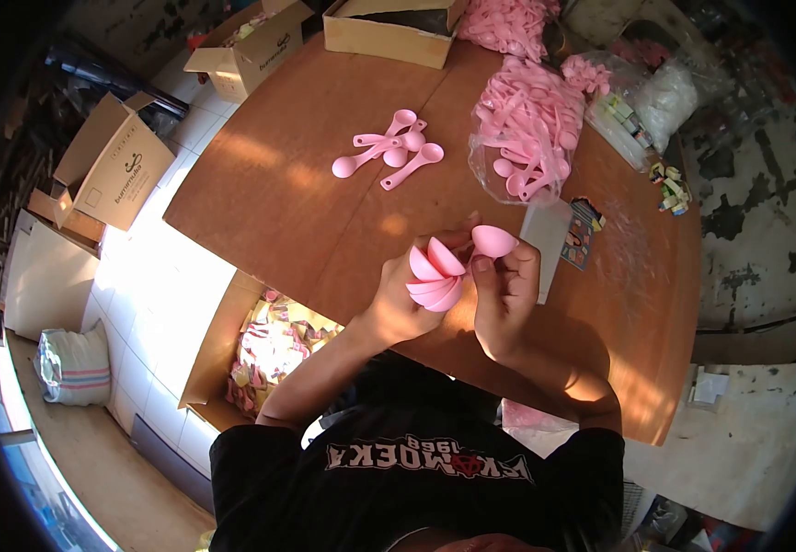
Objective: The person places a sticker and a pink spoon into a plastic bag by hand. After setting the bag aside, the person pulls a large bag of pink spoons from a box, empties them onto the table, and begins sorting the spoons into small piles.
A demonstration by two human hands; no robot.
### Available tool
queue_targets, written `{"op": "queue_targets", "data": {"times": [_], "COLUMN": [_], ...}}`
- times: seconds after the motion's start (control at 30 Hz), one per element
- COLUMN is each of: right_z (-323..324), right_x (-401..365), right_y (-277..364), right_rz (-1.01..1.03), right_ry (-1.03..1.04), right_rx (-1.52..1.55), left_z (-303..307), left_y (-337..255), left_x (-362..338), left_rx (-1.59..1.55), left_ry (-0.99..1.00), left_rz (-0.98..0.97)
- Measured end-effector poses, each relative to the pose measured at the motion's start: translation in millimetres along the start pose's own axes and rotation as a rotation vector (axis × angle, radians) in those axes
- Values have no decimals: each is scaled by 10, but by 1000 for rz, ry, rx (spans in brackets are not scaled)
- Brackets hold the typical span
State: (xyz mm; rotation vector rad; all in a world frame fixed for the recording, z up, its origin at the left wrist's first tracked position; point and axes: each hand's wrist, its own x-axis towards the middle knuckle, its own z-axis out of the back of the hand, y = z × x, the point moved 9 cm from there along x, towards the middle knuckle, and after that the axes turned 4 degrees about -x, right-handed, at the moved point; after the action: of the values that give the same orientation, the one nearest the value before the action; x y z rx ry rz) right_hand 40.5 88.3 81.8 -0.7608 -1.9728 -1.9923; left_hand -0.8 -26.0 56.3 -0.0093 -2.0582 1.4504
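My left hand [402,299] is closed around several pink measuring spoons [435,276], their bowls fanned out and overlapping. Close beside it, my right hand [506,294] grips one more pink measuring spoon [494,241] between thumb and fingers, bowl facing up toward me. The handles of the held spoons are mostly hidden by my fingers. Both hands are above the near part of the brown table [315,212]. Farther off on the tabletop lies a loose pile of pink spoons [398,147].
A clear plastic bag of pink spoons [531,120] sits at the back right, near a white strip [545,244] and a printed card [582,230]. Cardboard boxes [126,170] stand on the floor at left. An open carton [218,340] full of small packets is below the table edge.
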Motion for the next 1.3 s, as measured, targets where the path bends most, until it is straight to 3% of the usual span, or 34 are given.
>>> {"op": "queue_targets", "data": {"times": [0.07,0.1,0.13,0.2,0.37,0.47,0.57,0.67,0.73,0.8,0.93,1.1,1.3], "right_z": [93,157,225,355,610,682,706,692,682,730,789,804,821], "right_x": [70,106,140,171,128,75,18,-18,-13,-29,-43,-23,-23], "right_y": [45,53,41,50,153,194,210,240,260,243,215,161,53], "right_rz": [19,-7,-33,-31,-32,-19,-87,-128,-130,-142,-184,-268,-295], "right_ry": [-51,-75,-99,-110,-90,-81,-73,-36,-22,-33,-30,-54,-46], "right_rx": [-15,-12,-9,10,-86,-118,-111,-129,-122,-139,-156,-97,-56], "left_z": [17,56,130,198,559,640,858,960,1044,999,879,858,900], "left_y": [-107,-171,-207,-277,-80,-90,219,519,718,937,813,911,836], "left_x": [41,62,103,219,731,993,1252,1466,1582,1640,1694,1678,1647], "left_rx": [-30,190,192,450,740,860,1203,1360,1357,1452,1494,1587,1583], "left_ry": [14,121,121,141,164,189,166,207,238,413,335,495,559], "left_rz": [-58,-154,-155,-98,58,-123,128,74,76,196,262,443,428]}}
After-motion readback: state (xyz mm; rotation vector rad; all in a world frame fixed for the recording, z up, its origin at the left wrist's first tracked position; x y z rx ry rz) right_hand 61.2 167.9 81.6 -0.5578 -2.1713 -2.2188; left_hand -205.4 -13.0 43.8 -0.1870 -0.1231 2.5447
